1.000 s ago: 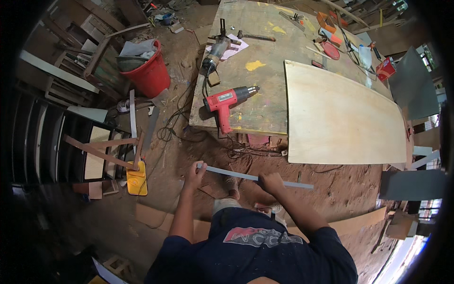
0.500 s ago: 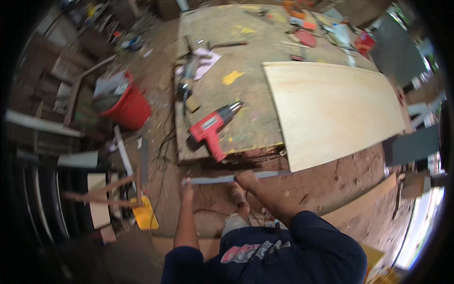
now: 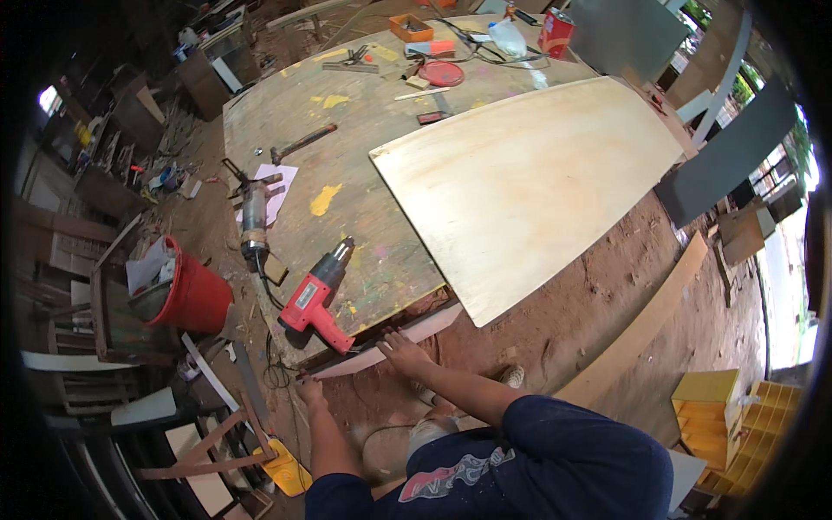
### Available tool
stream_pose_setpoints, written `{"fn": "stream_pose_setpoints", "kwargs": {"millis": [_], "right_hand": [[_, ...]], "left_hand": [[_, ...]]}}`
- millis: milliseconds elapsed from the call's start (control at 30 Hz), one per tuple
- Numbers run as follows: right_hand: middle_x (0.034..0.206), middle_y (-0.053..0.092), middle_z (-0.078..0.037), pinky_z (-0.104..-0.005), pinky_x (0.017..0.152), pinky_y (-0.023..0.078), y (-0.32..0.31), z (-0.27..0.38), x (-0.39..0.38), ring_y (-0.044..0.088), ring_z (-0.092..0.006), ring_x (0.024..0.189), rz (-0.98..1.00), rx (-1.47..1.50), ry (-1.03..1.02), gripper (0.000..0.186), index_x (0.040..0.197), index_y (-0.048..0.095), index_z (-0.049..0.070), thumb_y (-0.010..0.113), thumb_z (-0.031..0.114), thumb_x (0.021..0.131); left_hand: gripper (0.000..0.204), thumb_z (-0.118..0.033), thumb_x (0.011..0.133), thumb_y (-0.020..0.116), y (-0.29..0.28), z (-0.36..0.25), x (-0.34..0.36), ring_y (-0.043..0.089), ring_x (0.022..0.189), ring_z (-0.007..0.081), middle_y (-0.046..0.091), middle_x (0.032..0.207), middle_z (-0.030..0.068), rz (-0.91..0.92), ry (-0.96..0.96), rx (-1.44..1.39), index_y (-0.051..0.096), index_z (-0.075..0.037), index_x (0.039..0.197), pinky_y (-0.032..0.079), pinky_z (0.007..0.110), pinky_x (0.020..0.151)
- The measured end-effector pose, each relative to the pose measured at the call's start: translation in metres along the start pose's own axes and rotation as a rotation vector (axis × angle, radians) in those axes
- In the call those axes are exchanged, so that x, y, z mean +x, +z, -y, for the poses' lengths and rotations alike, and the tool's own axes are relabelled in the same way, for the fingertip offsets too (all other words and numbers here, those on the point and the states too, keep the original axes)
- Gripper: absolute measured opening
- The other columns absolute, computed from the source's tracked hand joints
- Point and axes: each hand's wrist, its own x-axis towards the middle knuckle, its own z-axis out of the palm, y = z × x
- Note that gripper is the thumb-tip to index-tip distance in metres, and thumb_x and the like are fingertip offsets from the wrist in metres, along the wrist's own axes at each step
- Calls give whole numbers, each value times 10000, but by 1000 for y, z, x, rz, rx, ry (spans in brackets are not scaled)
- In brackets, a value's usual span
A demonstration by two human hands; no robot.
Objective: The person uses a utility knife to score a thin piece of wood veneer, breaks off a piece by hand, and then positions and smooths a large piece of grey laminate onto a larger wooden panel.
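Note:
A long, narrow, pale strip (image 3: 433, 324) lies along the near edge of the worktable (image 3: 390, 208), its broad face showing. My left hand (image 3: 310, 390) is closed at the strip's left end, partly hidden by its own angle. On the strip's middle rests my right hand (image 3: 404, 354), fingers stretched out and a little apart. Just beyond the strip, a red and black heat gun (image 3: 316, 299) lies at the table's near left corner. To the right, a large pale wooden panel (image 3: 529, 191) lies on the table and overhangs its near side.
A corded power tool (image 3: 254, 217) and a hammer (image 3: 302, 143) lie on the table's left part. A red bucket (image 3: 195, 290) stands left of it. At the far side are a red can (image 3: 556, 33) and an orange box (image 3: 411, 28). A curved board (image 3: 641, 334) lies at right.
The strip has moved up against the table edge and turned to show its pale face. My right hand has gone from closed around it to spread fingers. The view has shifted right.

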Motion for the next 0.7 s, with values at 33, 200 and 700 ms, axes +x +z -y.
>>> {"fn": "stream_pose_setpoints", "kwargs": {"millis": [33,200,700], "right_hand": [[1466,545,-249,-539,1260,320,-1,-2,-4,452,-409,1469,-43,-27,-18,479,1402,556,28,598,190,953],[1544,481,-286,-528,1257,327,-3,-35,-58,422,-431,1489,-102,-9,-61,503,1408,560,21,626,215,949],[1273,690,-202,-485,1096,468,-131,-179,-457,606,-391,1264,-116,493,637,323,1233,711,69,672,263,977]], "left_hand": [[184,-180,1058,617,5,-2,2,617,805,184,641,985,81,-11,-54,-59,627,-25,1156,547,338,697],[142,-44,1002,550,17,0,25,615,824,208,618,992,88,126,-91,-83,611,-14,1126,569,353,762],[293,-157,1012,641,115,39,-258,613,1004,378,611,1137,224,-237,732,524,576,70,1186,502,470,944]]}}
